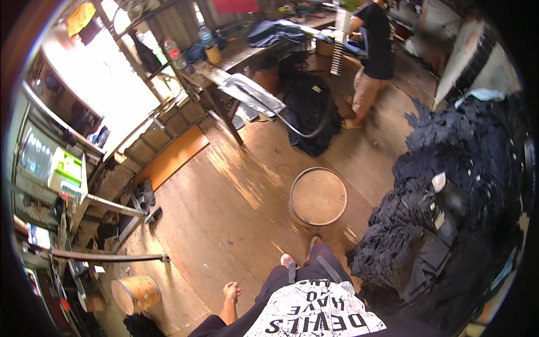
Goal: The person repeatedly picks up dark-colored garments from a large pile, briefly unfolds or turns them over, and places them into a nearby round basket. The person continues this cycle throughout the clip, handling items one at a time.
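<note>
Left hand: the left hand point(232, 290) hangs beside the body, fingers loosely curled, nothing visible in it; whether the fingertips meet the palm cannot be told.
Right hand: outside the view; its state cannot be told.
Forward drum, location: the round-topped drum point(319, 196) stands on the wooden floor point(213, 236), just ahead of the feet point(287, 260), touched by neither visible hand nor foot.
Forward drum, handling: stiff-walled; probably moderate in weight if hollow, though the contents are hidden. The flat top likely offers little purchase.
Forward drum, hold: grip opposite sides below the raised rim, or tilt it by the rim and roll it.
Left drum, location: the orange-brown drum point(143, 295) is to the left of the left hand, well apart from it; the lens bend leaves its tilt uncertain.
Left drum, handling: apparently rigid, likely fairly light for its bulk; the curved wall may roll or slip.
Left drum, hold: support both ends, or embrace the wall.
Cloth pile, location: the dark cloth pile point(387, 241) lies along the right side.
Cloth pile, handling: soft, limp, not fragile; ragged strands may tangle, and a large bundle may weigh heavily.
Cloth pile, hold: gather a folded armful from beneath.
</note>
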The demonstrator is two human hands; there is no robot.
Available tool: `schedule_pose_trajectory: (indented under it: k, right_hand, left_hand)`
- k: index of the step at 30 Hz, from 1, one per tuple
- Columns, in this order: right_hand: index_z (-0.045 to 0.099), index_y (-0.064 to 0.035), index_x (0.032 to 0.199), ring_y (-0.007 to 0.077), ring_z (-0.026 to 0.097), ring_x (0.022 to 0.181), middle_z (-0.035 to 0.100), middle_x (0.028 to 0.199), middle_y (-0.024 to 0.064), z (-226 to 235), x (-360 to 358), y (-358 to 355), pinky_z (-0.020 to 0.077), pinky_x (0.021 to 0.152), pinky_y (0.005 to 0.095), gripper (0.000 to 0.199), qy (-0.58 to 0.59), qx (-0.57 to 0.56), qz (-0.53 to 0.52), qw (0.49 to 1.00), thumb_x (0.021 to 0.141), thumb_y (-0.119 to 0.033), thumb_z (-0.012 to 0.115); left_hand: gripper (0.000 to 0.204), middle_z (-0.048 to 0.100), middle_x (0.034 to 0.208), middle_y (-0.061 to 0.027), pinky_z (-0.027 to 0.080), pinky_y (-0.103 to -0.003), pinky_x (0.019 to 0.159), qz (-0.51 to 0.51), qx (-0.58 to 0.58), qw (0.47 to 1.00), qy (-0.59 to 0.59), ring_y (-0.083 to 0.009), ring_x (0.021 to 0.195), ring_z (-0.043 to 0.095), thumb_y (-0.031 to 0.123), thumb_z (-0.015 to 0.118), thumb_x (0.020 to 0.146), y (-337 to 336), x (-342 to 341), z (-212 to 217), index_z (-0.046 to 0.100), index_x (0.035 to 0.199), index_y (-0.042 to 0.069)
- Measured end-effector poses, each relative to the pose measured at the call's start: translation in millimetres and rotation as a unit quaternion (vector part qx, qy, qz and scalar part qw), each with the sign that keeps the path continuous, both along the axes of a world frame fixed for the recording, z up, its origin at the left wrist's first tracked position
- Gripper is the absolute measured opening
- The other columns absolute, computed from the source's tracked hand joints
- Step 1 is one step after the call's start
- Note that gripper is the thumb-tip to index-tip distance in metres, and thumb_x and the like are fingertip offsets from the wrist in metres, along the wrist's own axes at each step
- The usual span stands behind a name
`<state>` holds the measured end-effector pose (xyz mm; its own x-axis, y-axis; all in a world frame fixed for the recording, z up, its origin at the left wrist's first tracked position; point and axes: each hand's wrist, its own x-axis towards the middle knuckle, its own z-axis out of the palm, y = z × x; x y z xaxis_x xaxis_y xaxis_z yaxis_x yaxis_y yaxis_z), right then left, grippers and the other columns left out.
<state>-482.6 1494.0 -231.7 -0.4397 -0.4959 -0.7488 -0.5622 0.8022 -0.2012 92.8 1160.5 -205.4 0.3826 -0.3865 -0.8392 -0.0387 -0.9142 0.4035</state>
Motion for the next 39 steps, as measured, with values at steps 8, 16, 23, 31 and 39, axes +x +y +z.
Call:
schedule_pose_trajectory:
  k: [8, 16, 23, 31, 39]
  right_hand:
    - [0.073, -0.0064, 0.128, 0.0141, 0.071, 0.074, 0.077, 0.103, 0.0089, 57.6, -29.8, -304.0, 0.0561, 0.058, 0.0297, 0.032, -0.079, -0.162, -0.186, 0.966, 0.097, -0.015, 0.075]
    - [0.072, -0.0033, 0.129, 0.0285, 0.072, 0.117, 0.076, 0.123, 0.0184, 53.8, 21.1, -577.5, 0.0564, 0.101, 0.0393, 0.048, -0.063, -0.105, 0.042, 0.992, 0.091, -0.033, 0.079]
    - [0.067, -0.0053, 0.136, 0.0342, 0.07, 0.119, 0.073, 0.128, 0.0201, 134.5, 101.5, -806.0, 0.0554, 0.101, 0.0433, 0.051, -0.246, -0.244, 0.195, 0.918, 0.095, -0.035, 0.073]
    - [0.067, -0.0071, 0.135, 0.0281, 0.073, 0.115, 0.075, 0.126, 0.0144, 162.1, 90.3, -781.5, 0.0578, 0.096, 0.0408, 0.041, -0.034, -0.324, -0.199, 0.924, 0.098, -0.025, 0.072]
    - [0.076, -0.0093, 0.11, 0.0317, 0.072, 0.107, 0.076, 0.112, 0.0157, 36.7, 289.5, -512.6, 0.0577, 0.091, 0.0423, 0.04, 0.143, -0.063, -0.388, 0.908, 0.093, -0.045, 0.07]
  left_hand:
    - [0.047, 0.069, 0.131, -0.0145, 0.059, -0.032, 0.074, -0.036, -0.073, 0.986, 0.148, -0.0206, 0.09, 0.074, 0.021, 0.072, 0.1, -106.3, -73.0, -2.9, 0.059, 0.143, 0.005]
    - [0.049, 0.069, 0.132, -0.0151, 0.06, -0.035, 0.082, 0.023, -0.07, 0.99, 0.118, -0.0225, 0.1, 0.073, 0.024, 0.071, 0.102, -183.4, -25.8, 26.9, 0.058, 0.146, 0.007]
    - [0.047, 0.07, 0.127, -0.0129, 0.062, -0.044, 0.078, 0.28, 0.017, 0.959, 0.041, -0.0298, 0.095, 0.075, 0.028, 0.068, 0.103, -223.5, 68.0, 13.7, 0.054, 0.145, 0.012]
    - [0.046, 0.069, 0.117, -0.011, 0.06, -0.041, 0.074, -0.277, 0.039, 0.941, 0.192, -0.0267, 0.089, 0.072, 0.029, 0.07, 0.101, -507.5, 101.5, 0.8, 0.056, 0.141, 0.012]
    - [0.035, 0.063, 0.096, -0.0094, 0.055, -0.035, 0.06, -0.583, -0.185, 0.789, 0.057, -0.0203, 0.07, 0.063, 0.019, 0.072, 0.096, -899.4, 5.9, 22.6, 0.057, 0.123, 0.003]
